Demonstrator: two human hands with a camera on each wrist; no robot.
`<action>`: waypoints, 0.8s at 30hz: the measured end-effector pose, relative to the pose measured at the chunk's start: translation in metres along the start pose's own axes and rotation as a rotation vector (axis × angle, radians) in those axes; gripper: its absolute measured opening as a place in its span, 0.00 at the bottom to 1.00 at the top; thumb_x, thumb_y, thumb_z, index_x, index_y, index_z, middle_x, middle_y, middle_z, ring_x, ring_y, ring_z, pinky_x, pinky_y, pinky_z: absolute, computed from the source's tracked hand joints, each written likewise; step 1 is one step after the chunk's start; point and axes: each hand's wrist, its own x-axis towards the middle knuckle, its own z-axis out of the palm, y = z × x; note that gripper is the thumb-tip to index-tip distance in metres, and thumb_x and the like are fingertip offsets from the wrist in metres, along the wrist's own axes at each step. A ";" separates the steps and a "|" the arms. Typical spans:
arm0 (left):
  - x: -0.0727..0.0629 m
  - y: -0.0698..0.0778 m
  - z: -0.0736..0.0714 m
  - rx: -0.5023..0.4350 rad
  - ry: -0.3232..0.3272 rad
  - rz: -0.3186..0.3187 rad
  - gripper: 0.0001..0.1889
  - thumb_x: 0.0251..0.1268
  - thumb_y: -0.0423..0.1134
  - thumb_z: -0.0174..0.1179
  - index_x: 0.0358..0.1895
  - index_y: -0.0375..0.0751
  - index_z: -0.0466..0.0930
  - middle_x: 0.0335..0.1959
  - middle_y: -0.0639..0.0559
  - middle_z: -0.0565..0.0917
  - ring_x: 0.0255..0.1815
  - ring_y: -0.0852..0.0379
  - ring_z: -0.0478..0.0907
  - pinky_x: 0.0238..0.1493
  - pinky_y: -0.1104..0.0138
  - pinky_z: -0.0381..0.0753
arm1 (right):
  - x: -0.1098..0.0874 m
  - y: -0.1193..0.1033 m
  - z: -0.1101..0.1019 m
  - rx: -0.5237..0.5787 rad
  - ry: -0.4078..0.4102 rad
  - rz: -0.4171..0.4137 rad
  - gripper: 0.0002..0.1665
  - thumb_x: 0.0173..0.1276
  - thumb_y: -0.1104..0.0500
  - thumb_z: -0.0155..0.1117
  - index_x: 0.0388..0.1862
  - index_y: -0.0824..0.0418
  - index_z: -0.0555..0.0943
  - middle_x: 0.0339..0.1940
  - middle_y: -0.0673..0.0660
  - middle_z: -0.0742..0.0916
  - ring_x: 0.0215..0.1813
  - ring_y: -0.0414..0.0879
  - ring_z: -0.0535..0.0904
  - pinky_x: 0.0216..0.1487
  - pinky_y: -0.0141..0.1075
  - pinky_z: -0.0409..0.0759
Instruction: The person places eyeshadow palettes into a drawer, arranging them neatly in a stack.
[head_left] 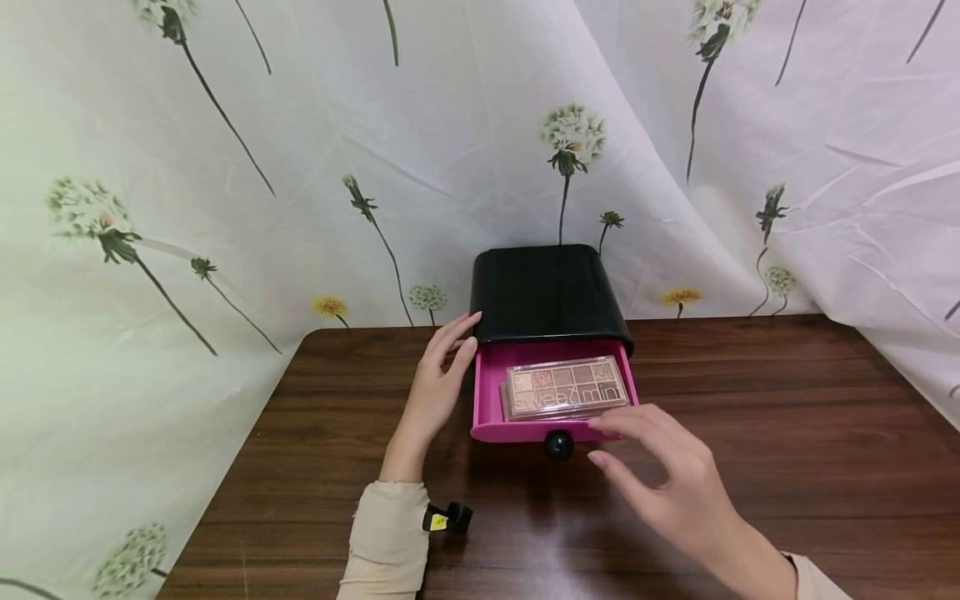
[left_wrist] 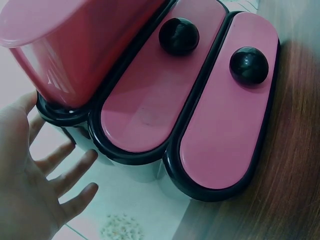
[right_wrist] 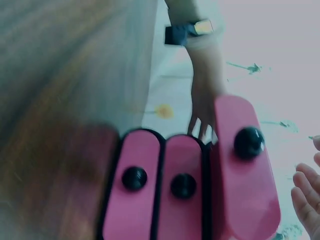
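A black-cased box of drawers (head_left: 551, 292) stands at the back of the table, its top pink drawer (head_left: 491, 432) pulled out. Inside that drawer lies an eyeshadow palette (head_left: 567, 387) with a clear lid, stacked on another similar flat case. My left hand (head_left: 438, 379) rests its fingertips against the case's left side, fingers loosely extended. At the drawer's front right corner is my right hand (head_left: 678, 483), thumb and fingers apart with nothing between them. A round black knob (head_left: 558, 445) sits on the drawer front. In the left wrist view, two lower drawers (left_wrist: 145, 95) are closed.
The dark wooden table (head_left: 315, 433) spreads to both sides of the box. Close behind it hangs a white cloth (head_left: 450, 125) printed with dandelions. A small black device with a yellow label (head_left: 447, 518) is strapped at the left sleeve.
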 end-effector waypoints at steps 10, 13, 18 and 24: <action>0.000 -0.001 0.000 0.000 -0.002 0.001 0.22 0.79 0.41 0.50 0.70 0.41 0.71 0.73 0.44 0.65 0.65 0.44 0.69 0.66 0.49 0.65 | -0.028 0.003 0.022 0.019 -0.022 0.067 0.18 0.73 0.50 0.63 0.47 0.64 0.84 0.41 0.54 0.86 0.40 0.42 0.79 0.45 0.25 0.76; 0.001 -0.001 0.000 0.002 -0.003 0.000 0.22 0.79 0.41 0.50 0.70 0.41 0.71 0.73 0.43 0.65 0.65 0.44 0.69 0.66 0.49 0.65 | -0.036 0.008 0.027 0.002 -0.013 0.085 0.18 0.73 0.49 0.62 0.47 0.63 0.83 0.39 0.51 0.85 0.37 0.42 0.79 0.42 0.25 0.76; 0.000 0.000 0.000 0.005 -0.001 0.002 0.22 0.79 0.40 0.50 0.70 0.41 0.71 0.73 0.44 0.65 0.65 0.44 0.69 0.66 0.49 0.65 | -0.045 0.013 0.033 -0.013 -0.036 0.158 0.18 0.72 0.50 0.63 0.52 0.61 0.82 0.37 0.48 0.84 0.37 0.40 0.79 0.40 0.25 0.77; 0.000 0.000 -0.001 0.006 -0.001 0.005 0.21 0.79 0.41 0.50 0.70 0.41 0.71 0.73 0.43 0.65 0.65 0.44 0.69 0.67 0.49 0.65 | -0.048 0.015 0.038 -0.011 -0.074 0.272 0.24 0.59 0.66 0.75 0.55 0.58 0.81 0.37 0.46 0.85 0.37 0.38 0.80 0.40 0.26 0.77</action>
